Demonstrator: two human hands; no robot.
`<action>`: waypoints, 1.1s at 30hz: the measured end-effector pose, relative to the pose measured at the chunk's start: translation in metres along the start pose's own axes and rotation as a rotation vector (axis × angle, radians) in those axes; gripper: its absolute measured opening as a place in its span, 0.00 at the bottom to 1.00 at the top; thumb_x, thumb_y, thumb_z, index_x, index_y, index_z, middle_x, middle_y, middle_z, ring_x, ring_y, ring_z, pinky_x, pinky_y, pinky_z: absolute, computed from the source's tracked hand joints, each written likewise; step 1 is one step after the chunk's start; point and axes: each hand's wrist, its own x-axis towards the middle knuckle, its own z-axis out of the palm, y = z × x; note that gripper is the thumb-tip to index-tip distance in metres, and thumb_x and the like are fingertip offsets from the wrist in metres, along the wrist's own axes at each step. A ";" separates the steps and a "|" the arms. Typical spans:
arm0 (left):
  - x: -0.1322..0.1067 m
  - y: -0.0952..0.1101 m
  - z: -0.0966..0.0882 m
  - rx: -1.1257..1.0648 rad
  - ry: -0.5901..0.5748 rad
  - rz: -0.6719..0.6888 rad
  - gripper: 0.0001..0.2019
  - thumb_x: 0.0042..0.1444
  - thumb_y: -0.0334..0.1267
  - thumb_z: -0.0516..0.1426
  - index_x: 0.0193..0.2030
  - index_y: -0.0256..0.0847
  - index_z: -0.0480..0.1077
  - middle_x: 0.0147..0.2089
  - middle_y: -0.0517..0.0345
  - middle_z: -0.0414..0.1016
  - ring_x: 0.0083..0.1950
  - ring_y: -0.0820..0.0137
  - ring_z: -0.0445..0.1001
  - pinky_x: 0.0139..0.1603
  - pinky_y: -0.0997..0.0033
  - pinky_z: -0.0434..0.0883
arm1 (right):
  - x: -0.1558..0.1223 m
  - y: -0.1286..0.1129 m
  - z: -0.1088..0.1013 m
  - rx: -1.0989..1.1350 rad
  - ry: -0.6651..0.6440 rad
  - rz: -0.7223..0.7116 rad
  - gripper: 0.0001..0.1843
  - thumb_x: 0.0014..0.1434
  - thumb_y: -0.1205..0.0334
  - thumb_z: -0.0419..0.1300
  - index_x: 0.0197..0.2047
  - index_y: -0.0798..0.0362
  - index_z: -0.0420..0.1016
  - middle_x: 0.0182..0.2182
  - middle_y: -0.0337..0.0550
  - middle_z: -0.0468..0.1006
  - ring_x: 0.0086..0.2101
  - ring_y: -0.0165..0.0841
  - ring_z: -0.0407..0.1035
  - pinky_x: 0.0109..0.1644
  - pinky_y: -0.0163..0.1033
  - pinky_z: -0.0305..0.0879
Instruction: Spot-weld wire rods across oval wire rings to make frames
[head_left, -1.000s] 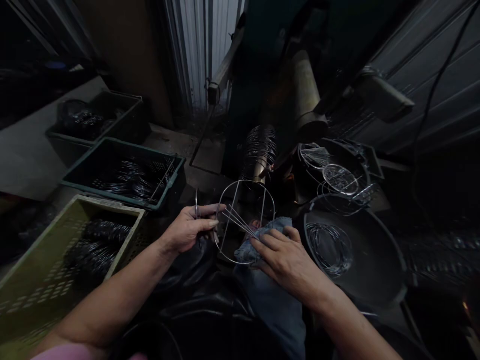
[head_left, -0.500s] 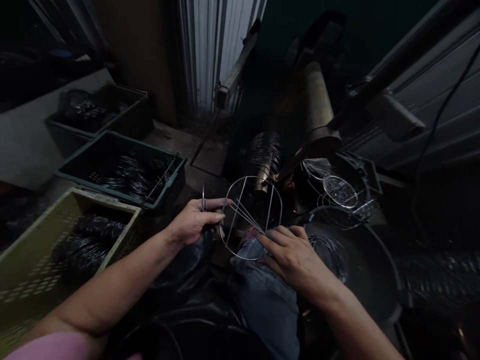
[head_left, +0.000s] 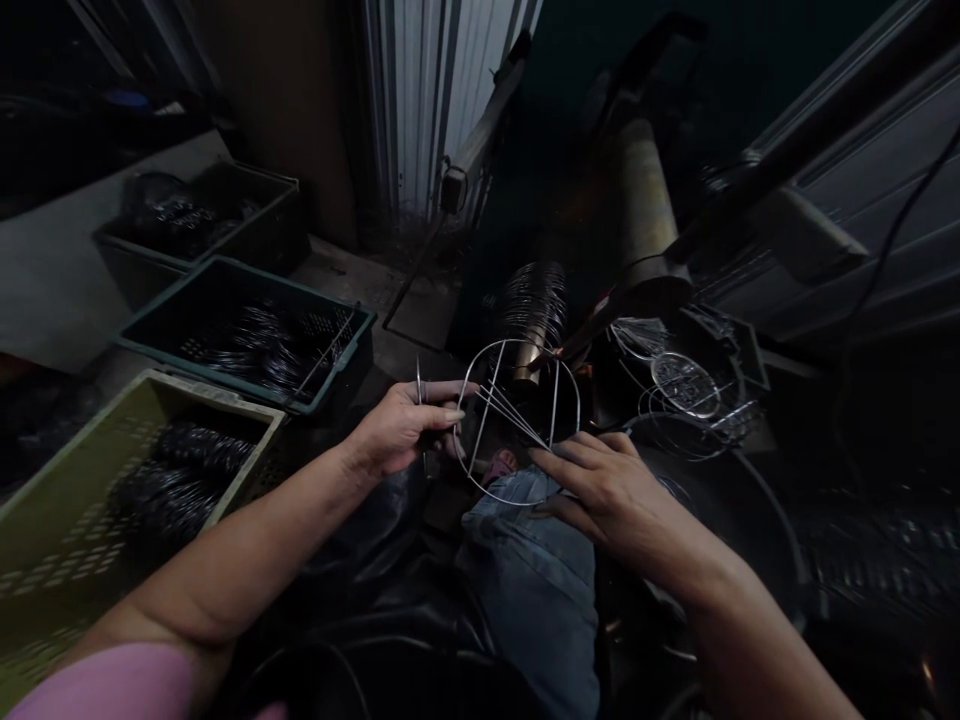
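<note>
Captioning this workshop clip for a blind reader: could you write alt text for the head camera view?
A person's left hand holds up a circular wire frame crossed by straight wires, with the right hand open beside it over a denim-clad leg. Perforated crates of wire coils sit to the left.

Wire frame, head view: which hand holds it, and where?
The left hand grips the round wire frame by its left rim with its fingers; the right hand lies open near it, no grip visible.
</note>
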 end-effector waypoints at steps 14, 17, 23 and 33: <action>-0.011 -0.030 -0.021 -0.178 0.051 0.003 0.15 0.52 0.39 0.57 0.46 0.35 0.71 0.33 0.51 0.74 0.31 0.70 0.74 0.30 0.73 0.68 | 0.024 -0.032 -0.026 -0.138 0.193 -0.061 0.16 0.61 0.68 0.48 0.51 0.51 0.66 0.41 0.45 0.75 0.40 0.36 0.65 0.45 0.45 0.50; -0.018 -0.051 -0.024 -0.182 0.037 -0.040 0.16 0.48 0.36 0.60 0.45 0.34 0.71 0.35 0.49 0.75 0.32 0.69 0.74 0.33 0.71 0.68 | 0.074 -0.038 -0.020 -0.275 0.099 -0.168 0.14 0.59 0.67 0.51 0.48 0.53 0.68 0.40 0.45 0.75 0.40 0.39 0.62 0.42 0.44 0.50; -0.034 -0.057 -0.028 -0.135 0.063 -0.032 0.19 0.47 0.41 0.61 0.45 0.34 0.72 0.35 0.49 0.75 0.34 0.68 0.74 0.35 0.71 0.68 | 0.103 -0.035 -0.016 -0.288 -0.022 -0.238 0.04 0.53 0.68 0.57 0.30 0.52 0.73 0.24 0.41 0.74 0.34 0.36 0.63 0.39 0.41 0.51; -0.032 -0.049 -0.025 0.097 -0.003 -0.010 0.21 0.45 0.35 0.62 0.48 0.36 0.71 0.35 0.50 0.76 0.32 0.70 0.73 0.36 0.68 0.70 | -0.001 -0.023 0.066 1.287 0.493 0.899 0.16 0.47 0.50 0.62 0.26 0.57 0.73 0.16 0.35 0.66 0.17 0.24 0.55 0.20 0.32 0.50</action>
